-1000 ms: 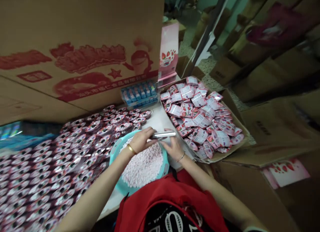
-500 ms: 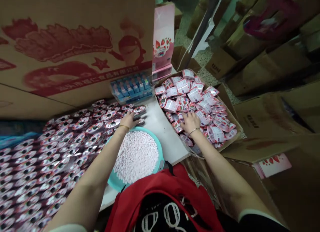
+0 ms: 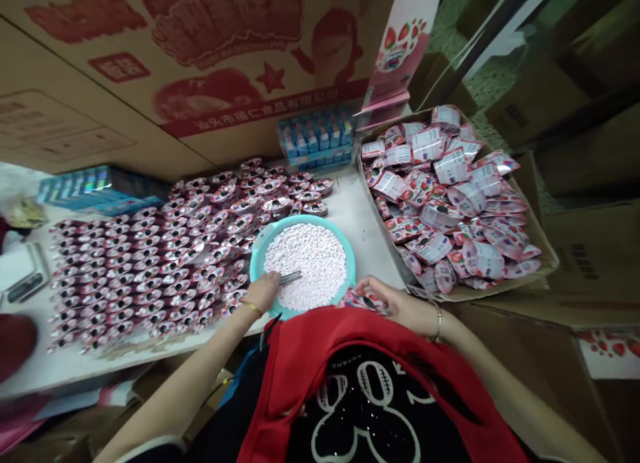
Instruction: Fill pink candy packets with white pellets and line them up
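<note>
My left hand [image 3: 264, 292] is closed on a metal scoop [image 3: 291, 277] whose end lies over small pale pellets [image 3: 315, 256] in a turquoise basin [image 3: 351, 250]. At the basin's lower right edge, close to my body, my right hand [image 3: 393, 302] grips a pink strawberry-print packet [image 3: 367, 301]. Rows of upright pink pouches [image 3: 195, 250] with dark round tops stand left of the basin. To the right, a cardboard box [image 3: 545, 266] holds a heap of similar packets [image 3: 450, 196].
Behind the pouches rises a large printed carton [image 3: 225, 70]. Blue packs [image 3: 317, 138] stand against it, with more blue boxes [image 3: 105, 186] farther left. A tall pink strawberry-print box [image 3: 400, 50] stands behind the basin's right. A scale [image 3: 25, 276] sits far left.
My right hand has left the packet box and come to the basin's near edge with a packet. My left hand has moved the scoop from beside the pouches to the pellets. The view has shifted left.
</note>
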Available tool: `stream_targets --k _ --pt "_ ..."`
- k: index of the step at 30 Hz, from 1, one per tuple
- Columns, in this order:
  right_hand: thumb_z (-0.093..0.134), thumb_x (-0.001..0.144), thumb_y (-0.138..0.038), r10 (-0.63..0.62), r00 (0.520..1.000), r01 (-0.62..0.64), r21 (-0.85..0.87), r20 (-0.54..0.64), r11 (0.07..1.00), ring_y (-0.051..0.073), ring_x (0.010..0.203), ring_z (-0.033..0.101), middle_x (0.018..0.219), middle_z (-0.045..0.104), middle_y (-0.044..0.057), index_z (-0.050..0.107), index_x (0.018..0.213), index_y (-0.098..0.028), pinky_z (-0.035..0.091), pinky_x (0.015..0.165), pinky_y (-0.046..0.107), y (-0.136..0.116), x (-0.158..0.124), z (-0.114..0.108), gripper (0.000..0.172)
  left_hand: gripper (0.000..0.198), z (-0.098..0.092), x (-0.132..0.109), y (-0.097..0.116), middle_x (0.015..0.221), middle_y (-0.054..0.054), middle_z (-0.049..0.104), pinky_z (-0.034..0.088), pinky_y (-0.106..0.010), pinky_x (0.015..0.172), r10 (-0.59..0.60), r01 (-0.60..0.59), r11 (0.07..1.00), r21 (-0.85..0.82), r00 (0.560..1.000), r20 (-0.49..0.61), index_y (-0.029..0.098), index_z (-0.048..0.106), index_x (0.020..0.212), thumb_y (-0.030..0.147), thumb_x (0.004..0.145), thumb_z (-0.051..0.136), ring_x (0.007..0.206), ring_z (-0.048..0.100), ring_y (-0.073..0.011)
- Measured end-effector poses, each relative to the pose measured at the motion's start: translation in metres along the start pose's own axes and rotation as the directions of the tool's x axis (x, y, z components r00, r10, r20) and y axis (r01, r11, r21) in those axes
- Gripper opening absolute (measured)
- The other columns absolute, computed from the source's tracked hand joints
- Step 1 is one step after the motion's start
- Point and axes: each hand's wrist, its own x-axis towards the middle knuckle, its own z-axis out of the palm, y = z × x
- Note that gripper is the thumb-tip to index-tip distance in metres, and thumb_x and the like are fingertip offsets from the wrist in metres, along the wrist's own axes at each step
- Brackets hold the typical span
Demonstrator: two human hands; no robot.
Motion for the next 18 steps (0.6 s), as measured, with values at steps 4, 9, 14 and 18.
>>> stream_targets --k 4,9,14,18 --pt "0.074 0.069 -0.035 -0.014 0.995 0.028 0.147 -0.098 0.989 0.009 0.065 0.052 0.074 0.055 -0.005 0.047 0.087 -0.022 0.043 0.058 0.018 0.027 0.001 0.021 0.035 0.022 0.028 0.036 0.035 0.105 -0.013 0.061 0.045 -0.036 0.086 0.039 -0.044 0.993 -0.113 0.998 -0.047 0.017 0.055 0.104 0.022 0.084 0.045 0.099 0.058 -0.0236" --pt "0.073 0.07 -0.04 -0.085 0.895 0.118 0.048 -0.437 0.992 0.012 0.071 0.058 0.081 0.061 -0.002 0.048 0.091 -0.023 0.048 0.066 0.024 0.059 0.013 0.021 0.037 0.031 0.045 0.063 0.06 0.114 -0.011 0.06 0.044 -0.032 0.091 0.088 -0.108 0.97 -0.219 0.991 -0.099 0.016 0.051 0.114 0.023 0.085 0.044 0.104 0.057 -0.02" --pt "0.064 0.077 -0.041 -0.339 0.718 0.16 -0.33 -0.609 0.93 0.019 0.09 0.06 0.1 0.064 0.006 0.051 0.106 -0.021 0.05 0.082 0.034 0.081 0.033 0.005 0.038 0.03 0.025 0.049 0.046 0.099 -0.005 0.063 0.047 -0.03 0.079 0.162 -0.201 0.925 -0.323 0.976 -0.142 0.019 0.052 0.11 0.036 0.086 0.047 0.086 0.058 -0.0166" --pt "0.058 0.081 -0.032 -0.488 0.688 0.061 -0.627 -0.537 0.776 0.022 0.093 0.06 0.102 0.063 0.008 0.055 0.107 -0.02 0.05 0.082 0.038 0.084 0.048 -0.007 0.029 0.028 -0.018 0.019 0.033 0.094 -0.005 0.061 0.046 -0.03 0.077 0.267 -0.34 0.879 -0.334 0.932 -0.245 0.02 0.053 0.107 0.039 0.086 0.047 0.084 0.057 -0.0161"
